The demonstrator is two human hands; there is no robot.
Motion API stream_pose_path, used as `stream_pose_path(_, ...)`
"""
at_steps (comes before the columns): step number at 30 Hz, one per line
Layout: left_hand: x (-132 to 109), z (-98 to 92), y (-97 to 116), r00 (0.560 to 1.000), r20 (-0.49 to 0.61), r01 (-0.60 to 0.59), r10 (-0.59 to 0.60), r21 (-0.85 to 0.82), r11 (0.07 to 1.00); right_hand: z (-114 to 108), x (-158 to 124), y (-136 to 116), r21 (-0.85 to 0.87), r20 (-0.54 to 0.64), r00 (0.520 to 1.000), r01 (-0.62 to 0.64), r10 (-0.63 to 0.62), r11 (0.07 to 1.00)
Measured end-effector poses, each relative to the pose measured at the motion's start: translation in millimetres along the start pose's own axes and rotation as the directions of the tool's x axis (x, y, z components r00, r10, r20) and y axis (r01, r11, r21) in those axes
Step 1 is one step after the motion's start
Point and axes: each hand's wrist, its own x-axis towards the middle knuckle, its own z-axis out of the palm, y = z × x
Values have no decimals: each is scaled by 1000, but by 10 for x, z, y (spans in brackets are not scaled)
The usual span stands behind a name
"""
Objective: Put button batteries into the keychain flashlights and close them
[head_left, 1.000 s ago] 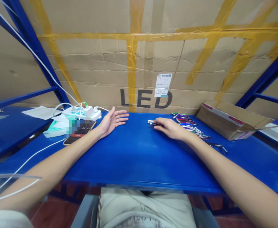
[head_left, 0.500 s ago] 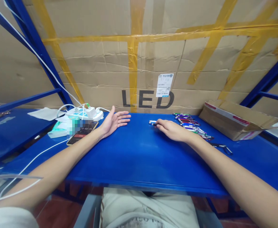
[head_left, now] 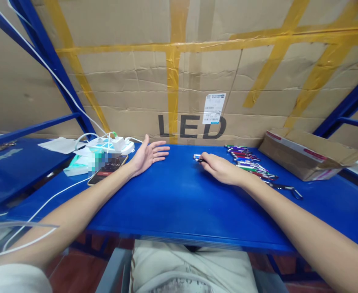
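Observation:
My left hand [head_left: 150,155] rests on its edge on the blue table [head_left: 166,203], palm turned inward, fingers spread, holding nothing. To the right, my right hand [head_left: 220,167] is closed with its fingertips around a small black keychain flashlight [head_left: 199,160]. Right beside that one lies a blue flashlight [head_left: 196,156] with a silver tip; my fingers partly cover both. Beyond my right hand, several flashlights [head_left: 242,155] in mixed colours lie in a column with clips at their ends. A black one with a carabiner [head_left: 293,191] lies nearest me.
An open cardboard box [head_left: 301,158] stands at the right. At the left are a phone [head_left: 105,173] showing a timer, a green-and-white packet [head_left: 81,162], and a power strip [head_left: 117,143] with white cables. A large taped carton [head_left: 136,89] walls off the back.
Both hands keep nearly the same pose and place. The whole view has shifted slightly, and the phone's timer has advanced by a second.

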Motion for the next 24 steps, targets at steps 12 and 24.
stream_pose_path(12, -14, 15, 5, 1000, 0, 1, -1, 12, 1000, 21, 3, -30, -10, 23, 999, 30, -30, 999)
stream_pose_path(24, 6, -36, -29, 999, 37, -22, 21, 23, 999, 46, 4, -32, 31, 4, 999, 44, -44, 999)
